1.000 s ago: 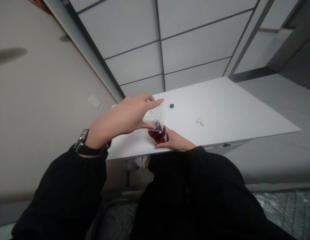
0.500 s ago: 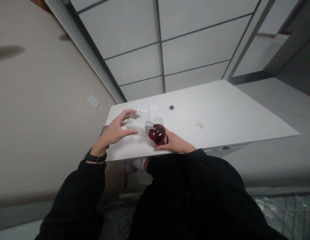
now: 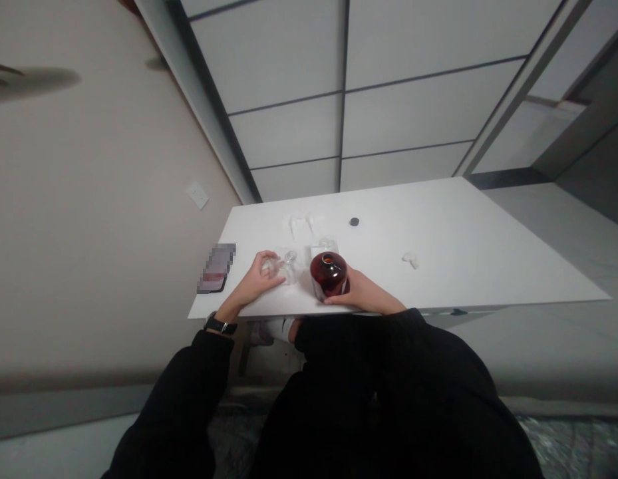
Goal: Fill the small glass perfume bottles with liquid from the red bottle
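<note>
Half a second ago the clear bottle (image 3: 289, 271) was tipped with its neck against the mouth of the dark red bottle (image 3: 328, 268); now the left hand (image 3: 257, 281) has drawn it away to the left, and the two stand apart. The left hand is half closed, thumb and fingers curved around the clear bottle; whether its base touches the bench (image 3: 478, 259) cannot be told. The right hand (image 3: 364, 291) is wrapped about the right side of the red bottle, thumb across the front, much as before.

The red bottle is upright near the front edge of the bench, glossy and round-shouldered, its small mouth uncapped and orange-tinted inside. The phone (image 3: 217, 267), mostly hidden by the left hand earlier, now shows at the left edge, its screen blurred out. Beyond the bottles lies a small dark cap (image 3: 354, 221).

A pale label shows low on the red bottle's side, partly covered by the right hand; no writing on it is legible
</note>
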### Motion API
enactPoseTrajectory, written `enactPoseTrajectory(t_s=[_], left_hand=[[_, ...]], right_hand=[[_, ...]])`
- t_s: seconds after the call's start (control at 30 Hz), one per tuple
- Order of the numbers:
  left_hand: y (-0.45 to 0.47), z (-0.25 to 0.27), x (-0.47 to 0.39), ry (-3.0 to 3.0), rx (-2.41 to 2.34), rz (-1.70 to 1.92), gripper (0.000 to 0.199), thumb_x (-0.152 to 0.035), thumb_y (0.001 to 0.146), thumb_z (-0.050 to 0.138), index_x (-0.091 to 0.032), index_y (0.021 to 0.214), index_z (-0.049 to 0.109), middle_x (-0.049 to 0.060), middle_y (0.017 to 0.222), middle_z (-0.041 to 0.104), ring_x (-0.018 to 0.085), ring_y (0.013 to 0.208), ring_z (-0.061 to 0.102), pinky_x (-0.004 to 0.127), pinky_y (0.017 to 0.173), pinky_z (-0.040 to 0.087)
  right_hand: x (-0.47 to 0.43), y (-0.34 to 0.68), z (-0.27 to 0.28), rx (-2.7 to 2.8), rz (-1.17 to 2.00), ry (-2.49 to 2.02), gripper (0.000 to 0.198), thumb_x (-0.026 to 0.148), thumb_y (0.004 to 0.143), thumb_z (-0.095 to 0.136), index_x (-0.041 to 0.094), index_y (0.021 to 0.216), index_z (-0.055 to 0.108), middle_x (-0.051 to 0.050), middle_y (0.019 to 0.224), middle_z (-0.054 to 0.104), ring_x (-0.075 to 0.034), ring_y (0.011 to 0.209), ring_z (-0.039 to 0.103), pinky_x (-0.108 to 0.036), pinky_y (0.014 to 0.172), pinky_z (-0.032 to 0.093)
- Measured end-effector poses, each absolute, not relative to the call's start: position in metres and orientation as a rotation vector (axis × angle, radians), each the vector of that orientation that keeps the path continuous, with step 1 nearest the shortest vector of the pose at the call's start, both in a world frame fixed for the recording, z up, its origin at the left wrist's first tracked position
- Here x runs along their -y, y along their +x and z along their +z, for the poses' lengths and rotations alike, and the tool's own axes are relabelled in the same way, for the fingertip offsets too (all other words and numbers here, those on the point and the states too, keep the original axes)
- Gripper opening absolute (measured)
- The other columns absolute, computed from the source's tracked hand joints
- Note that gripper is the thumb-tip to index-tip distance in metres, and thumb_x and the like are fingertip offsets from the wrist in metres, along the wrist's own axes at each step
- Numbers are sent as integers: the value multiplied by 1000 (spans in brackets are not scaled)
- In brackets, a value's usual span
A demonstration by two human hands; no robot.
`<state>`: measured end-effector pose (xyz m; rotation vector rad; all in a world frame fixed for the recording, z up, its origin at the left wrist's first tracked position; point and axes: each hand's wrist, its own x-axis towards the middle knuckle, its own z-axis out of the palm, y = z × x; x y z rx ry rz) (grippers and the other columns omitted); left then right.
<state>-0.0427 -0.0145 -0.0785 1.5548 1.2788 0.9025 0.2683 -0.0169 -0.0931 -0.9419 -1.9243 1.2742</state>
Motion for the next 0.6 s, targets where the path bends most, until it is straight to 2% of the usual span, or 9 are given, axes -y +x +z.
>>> enactPoseTrajectory(t_s=[0.13, 0.23, 0.3, 0.43, 0.5, 0.6], left_hand=[[-47, -87, -4, 1790, -1365, 830, 65, -47, 76, 83, -21, 124, 48, 15, 139, 60, 31, 141, 56, 52, 123, 40], [-54, -84, -13, 1928, -1522, 693, 68, -48, 79, 80, -18, 132, 49, 19, 144, 60, 34, 142, 56, 55, 125, 37], [-56, -76, -15, 2015, -1616, 572, 79, -49, 80, 79, -15, 143, 45, 23, 154, 53, 37, 147, 51, 57, 126, 35], [-37, -45, -15, 2364, -1685, 502, 111, -55, 80, 82, -14, 163, 23, 26, 174, 25, 40, 163, 23, 56, 133, 22], [-11, -29, -20, 2568, -1576, 418, 113, -58, 82, 81, -14, 166, 19, 25, 175, 24, 38, 165, 18, 55, 134, 19], [34, -15, -36, 2746, -1397, 193, 114, -60, 80, 83, -10, 165, 24, 27, 172, 30, 39, 164, 22, 56, 133, 18]], right_hand=[[16, 279, -92, 1937, 1295, -951, 101, 40, 66, 98, 23, 153, 49, -14, 147, 65, -39, 140, 59, -60, 123, 40], [15, 288, -91, 1938, 1345, -958, 102, 39, 64, 99, 23, 152, 50, -14, 142, 68, -38, 136, 62, -61, 122, 42], [15, 294, -90, 1928, 1393, -946, 102, 39, 63, 99, 24, 151, 50, -13, 141, 68, -37, 134, 63, -60, 120, 44], [13, 304, -89, 1911, 1413, -919, 102, 39, 63, 99, 26, 152, 49, -12, 145, 66, -36, 137, 60, -59, 123, 41], [12, 309, -90, 1917, 1399, -938, 103, 39, 63, 99, 26, 152, 49, -12, 145, 66, -36, 138, 60, -58, 123, 40], [11, 317, -91, 1931, 1366, -997, 102, 41, 65, 98, 24, 152, 50, -14, 142, 67, -37, 136, 61, -59, 123, 40]])
